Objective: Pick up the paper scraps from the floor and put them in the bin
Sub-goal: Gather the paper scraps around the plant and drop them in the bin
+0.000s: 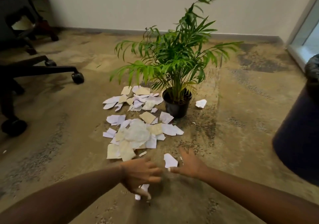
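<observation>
Many white and cream paper scraps lie on the carpet in two clusters, a near pile [138,134] and a far pile [136,99]. A lone crumpled scrap [201,103] lies right of the plant pot. My right hand [189,165] reaches forward with fingers spread, its thumb tip just below a single white scrap [170,160]. With fingers straight and spread, my left hand [140,174] hovers over another small white scrap [144,189]; I cannot tell if the thumb touches it. The dark round bin [298,130] with a black liner stands at the right edge.
A green palm in a black pot [177,105] stands right beside both piles. Office chair bases with castors [77,77] occupy the left side. A white wall runs along the back, with a glass panel [309,34] at the far right.
</observation>
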